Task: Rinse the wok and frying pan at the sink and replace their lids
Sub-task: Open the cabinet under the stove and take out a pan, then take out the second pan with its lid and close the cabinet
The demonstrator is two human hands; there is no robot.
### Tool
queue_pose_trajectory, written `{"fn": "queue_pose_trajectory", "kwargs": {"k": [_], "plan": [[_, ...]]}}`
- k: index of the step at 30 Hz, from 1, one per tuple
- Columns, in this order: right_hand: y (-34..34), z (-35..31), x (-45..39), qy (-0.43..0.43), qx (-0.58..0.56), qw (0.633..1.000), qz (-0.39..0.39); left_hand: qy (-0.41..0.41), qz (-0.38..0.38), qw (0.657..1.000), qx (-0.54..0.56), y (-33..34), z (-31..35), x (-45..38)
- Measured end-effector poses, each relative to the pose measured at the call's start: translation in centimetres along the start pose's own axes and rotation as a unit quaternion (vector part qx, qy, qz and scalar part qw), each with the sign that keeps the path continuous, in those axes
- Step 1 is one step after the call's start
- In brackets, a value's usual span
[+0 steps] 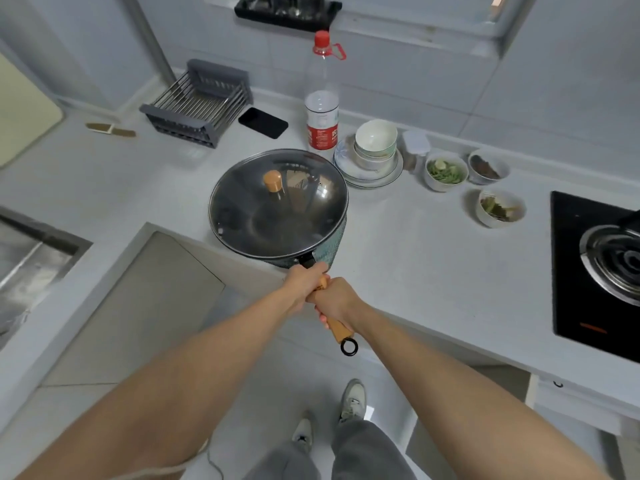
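Note:
A dark wok (337, 237) sits at the inner corner of the white counter (415, 271), covered by a glass lid (277, 206) with a wooden knob (273, 180). Its wooden handle (337, 329) sticks out over the counter edge toward me and ends in a black ring. My left hand (303, 280) grips the handle close to the wok. My right hand (334, 301) grips it just behind the left. The steel sink (31, 265) lies at the far left. No frying pan is in view.
A tall bottle (322, 109) with a red cap stands behind the wok. Stacked bowls on plates (372, 154) and three bowls of food (446, 173) lie to the right. A gas hob (602, 268) is at far right. A dish rack (201, 102) and phone (263, 122) sit behind.

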State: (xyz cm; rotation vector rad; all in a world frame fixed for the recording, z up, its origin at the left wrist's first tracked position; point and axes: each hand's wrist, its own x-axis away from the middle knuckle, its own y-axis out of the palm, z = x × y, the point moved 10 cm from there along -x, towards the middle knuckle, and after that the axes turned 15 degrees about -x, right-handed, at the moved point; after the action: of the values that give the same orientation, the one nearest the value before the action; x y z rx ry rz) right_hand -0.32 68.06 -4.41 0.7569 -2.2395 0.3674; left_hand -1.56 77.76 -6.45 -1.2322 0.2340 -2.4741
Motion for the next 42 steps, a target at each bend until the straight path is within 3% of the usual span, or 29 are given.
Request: {"fn": "queue_pose_trajectory", "kwargs": {"k": [7,10,12,14,16,20,23,27,30,39,42], "plan": [[-1.4,1.3,-0.9,0.027,-0.037,0.998,-0.034,-0.038,-0.068,0.997,-0.016,1.8,0.4,-0.7],[-1.5,1.3,-0.7,0.033,-0.067,0.996,-0.054,-0.018,-0.049,0.997,-0.064,1.4,0.4,-1.0],[-1.8,1.4,-0.7,0.036,-0.085,0.994,-0.05,-0.012,0.013,0.994,-0.105,0.1,0.4,-0.6],[-2.7,1.7,-0.5,0.026,-0.079,0.996,-0.027,0.002,0.138,0.972,-0.191,-2.6,0.9,1.7],[-4.3,1.4,0.1,-0.013,-0.027,0.999,0.015,0.073,0.238,0.928,-0.279,-4.0,2.7,5.0],[-10.0,1.8,4.2,-0.106,-0.087,0.984,0.113,0.276,0.266,0.851,-0.358,-0.3,8.3,10.9],[-16.4,5.3,9.1,-0.128,-0.127,0.964,0.195,0.379,0.185,0.822,-0.383,8.3,12.4,13.9],[-24.5,11.6,16.2,-0.117,-0.163,0.937,0.286,0.408,0.064,0.806,-0.423,21.1,13.5,17.2],[-31.8,16.9,22.5,-0.116,-0.197,0.909,0.349,0.448,0.011,0.761,-0.468,31.5,12.5,21.3],[-46.8,33.8,28.2,-0.082,-0.245,0.89,0.376,0.549,-0.057,0.673,-0.493,55.1,8.2,25.4],[-51.6,38.4,26.8,-0.065,-0.241,0.895,0.369,0.597,-0.051,0.588,-0.544,61.2,6.6,23.5]]}}
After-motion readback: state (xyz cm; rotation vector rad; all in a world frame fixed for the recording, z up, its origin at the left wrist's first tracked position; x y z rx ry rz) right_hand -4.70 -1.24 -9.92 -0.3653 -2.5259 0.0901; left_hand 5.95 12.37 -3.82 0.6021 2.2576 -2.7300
